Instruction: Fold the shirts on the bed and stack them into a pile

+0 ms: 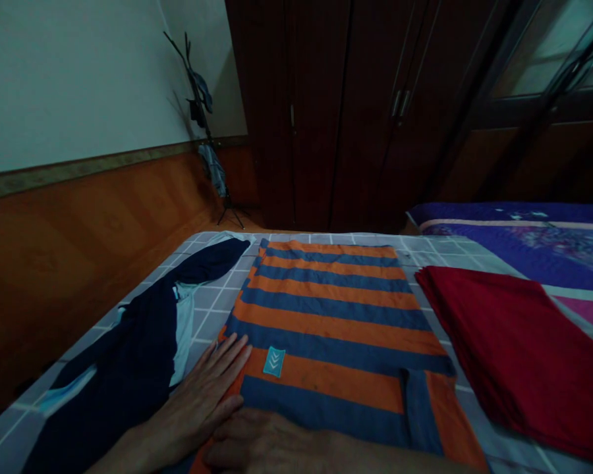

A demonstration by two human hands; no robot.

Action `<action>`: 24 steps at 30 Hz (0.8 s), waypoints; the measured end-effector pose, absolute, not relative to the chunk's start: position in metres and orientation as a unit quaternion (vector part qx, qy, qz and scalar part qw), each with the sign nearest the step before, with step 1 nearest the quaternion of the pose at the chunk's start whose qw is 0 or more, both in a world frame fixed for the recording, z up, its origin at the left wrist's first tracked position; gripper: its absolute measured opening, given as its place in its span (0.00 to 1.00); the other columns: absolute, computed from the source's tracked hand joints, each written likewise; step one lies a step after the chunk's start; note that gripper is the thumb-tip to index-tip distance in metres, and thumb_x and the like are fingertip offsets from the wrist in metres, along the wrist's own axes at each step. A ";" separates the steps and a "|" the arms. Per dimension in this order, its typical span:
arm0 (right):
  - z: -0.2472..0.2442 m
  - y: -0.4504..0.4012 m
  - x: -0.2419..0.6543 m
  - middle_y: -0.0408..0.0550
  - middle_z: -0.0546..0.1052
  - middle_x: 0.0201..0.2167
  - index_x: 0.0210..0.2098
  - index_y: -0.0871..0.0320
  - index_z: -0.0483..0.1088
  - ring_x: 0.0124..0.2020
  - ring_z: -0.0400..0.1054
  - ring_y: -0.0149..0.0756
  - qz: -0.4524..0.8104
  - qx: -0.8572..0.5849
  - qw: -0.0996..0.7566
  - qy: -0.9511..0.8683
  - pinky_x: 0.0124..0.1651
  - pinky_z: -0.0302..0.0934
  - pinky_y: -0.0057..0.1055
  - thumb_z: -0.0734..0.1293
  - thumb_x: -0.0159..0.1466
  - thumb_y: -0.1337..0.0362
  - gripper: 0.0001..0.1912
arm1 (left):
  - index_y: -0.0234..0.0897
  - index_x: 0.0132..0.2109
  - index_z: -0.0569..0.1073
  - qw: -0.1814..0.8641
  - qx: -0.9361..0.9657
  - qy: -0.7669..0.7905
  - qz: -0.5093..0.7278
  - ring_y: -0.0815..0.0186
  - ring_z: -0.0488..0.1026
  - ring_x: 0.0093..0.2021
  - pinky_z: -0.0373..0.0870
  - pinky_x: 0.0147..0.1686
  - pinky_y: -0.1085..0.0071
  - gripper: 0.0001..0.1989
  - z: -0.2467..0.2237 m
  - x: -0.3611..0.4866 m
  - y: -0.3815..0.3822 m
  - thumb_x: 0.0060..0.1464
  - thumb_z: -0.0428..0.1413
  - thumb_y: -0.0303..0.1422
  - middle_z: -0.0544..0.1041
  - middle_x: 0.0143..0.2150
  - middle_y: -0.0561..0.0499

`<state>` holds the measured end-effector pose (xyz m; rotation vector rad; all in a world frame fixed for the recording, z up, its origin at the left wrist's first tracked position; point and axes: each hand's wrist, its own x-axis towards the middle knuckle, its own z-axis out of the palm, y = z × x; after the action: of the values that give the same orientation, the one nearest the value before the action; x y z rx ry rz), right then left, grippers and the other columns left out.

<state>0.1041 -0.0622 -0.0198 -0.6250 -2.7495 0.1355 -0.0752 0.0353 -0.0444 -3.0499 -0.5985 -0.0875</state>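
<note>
An orange and blue striped shirt (pixel 333 322) lies flat in front of me, with a small teal patch (pixel 273 362) on it and a sleeve (pixel 427 408) folded over at the lower right. My left hand (pixel 210 382) rests flat along its left edge, fingers stretched out and pressed lightly on the cloth. Just below, my right hand (pixel 261 444) lies across the lower left part of the shirt, close to my left thumb. Its fingers are partly hidden at the bottom of the picture, bent toward the cloth.
On the left lies a crumpled dark navy garment (pixel 138 355) with light blue parts. A folded red cloth (pixel 518 349) sits on the right. All lie on a grey checked sheet (pixel 217 299). Beyond are a purple bedspread (pixel 524 230), a dark wardrobe (pixel 321 118) and a coat stand (pixel 200 108).
</note>
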 end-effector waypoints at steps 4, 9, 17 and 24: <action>0.031 -0.068 0.132 0.49 0.70 0.53 0.46 0.62 0.69 0.59 0.55 0.34 0.056 -0.306 0.196 -0.930 0.61 0.49 0.29 0.60 0.68 0.59 0.14 | 0.47 0.68 0.35 -0.006 -0.984 -0.177 -0.036 0.58 0.47 0.67 0.50 0.63 0.54 0.29 -0.018 -0.061 0.061 0.66 0.40 0.39 0.48 0.69 0.50; 0.059 -0.055 0.216 0.57 0.62 0.60 0.57 0.60 0.63 0.61 0.54 0.47 0.091 -0.546 0.213 -0.805 0.59 0.53 0.42 0.61 0.65 0.49 0.28 | 0.40 0.65 0.55 -0.064 -0.974 -0.207 -0.070 0.59 0.52 0.66 0.48 0.64 0.57 0.26 0.012 0.004 0.132 0.64 0.43 0.43 0.56 0.67 0.48; 0.021 0.006 0.396 0.60 0.70 0.51 0.51 0.66 0.68 0.54 0.63 0.47 -0.004 -0.846 0.176 -0.502 0.57 0.55 0.42 0.63 0.65 0.66 0.16 | 0.28 0.59 0.64 -0.086 -0.920 -0.334 -0.187 0.57 0.67 0.56 0.62 0.55 0.61 0.25 -0.014 0.107 0.262 0.57 0.44 0.36 0.69 0.57 0.39; -0.007 0.020 0.471 0.50 0.70 0.47 0.48 0.60 0.67 0.44 0.68 0.40 0.073 -0.907 0.198 -0.366 0.45 0.65 0.41 0.64 0.65 0.59 0.15 | 0.31 0.47 0.74 -0.091 -0.904 -0.365 -0.205 0.54 0.70 0.49 0.66 0.50 0.62 0.22 -0.050 0.121 0.303 0.53 0.47 0.42 0.73 0.48 0.41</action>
<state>0.4707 0.0199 -0.0068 -2.5368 -1.0228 0.2043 0.1208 0.3028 -0.0503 -3.0163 -1.2183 -0.6841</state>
